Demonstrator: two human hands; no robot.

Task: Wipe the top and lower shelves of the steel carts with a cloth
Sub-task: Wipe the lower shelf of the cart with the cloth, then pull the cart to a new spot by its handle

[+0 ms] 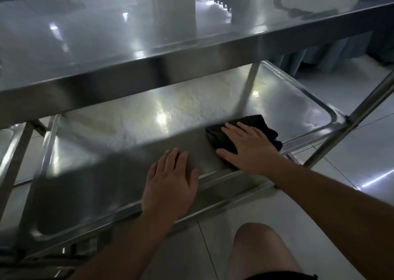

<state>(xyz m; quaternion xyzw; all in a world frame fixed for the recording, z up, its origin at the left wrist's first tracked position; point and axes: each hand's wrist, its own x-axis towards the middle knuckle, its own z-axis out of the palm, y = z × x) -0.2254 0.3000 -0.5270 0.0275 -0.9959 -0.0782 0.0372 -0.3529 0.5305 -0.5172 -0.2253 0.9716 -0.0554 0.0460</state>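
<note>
Pale glossy floor tiles [351, 162] surrounded the steel cart [351, 117], and blue-grey drapery [332, 51] hung at the far right of the room. Reflections of overhead lights streaked both steel surfaces.

The top shelf [106, 45] stood above and carried nothing that could be identified; dark shapes at its far edge were too blurred to name. The lower shelf [128, 130], a shallow tray with a raised rim, showed a dull, smeared patch across its middle, which I judged to be residue or drying moisture.

The black cloth [264, 126] lay bunched on the lower shelf near its front right corner. The right hand [249, 145] pressed flat on it, fingers spread and straight, evidently to bear down across a broad area while wiping. The left hand [172, 181] rested flat on the bare shelf just beside it, fingers extended and holding nothing, apparently bracing the crouched person; a bare knee [258, 250] showed below.

Judgement: lower-shelf wiping under way, the left portion apparently outstanding.
</note>
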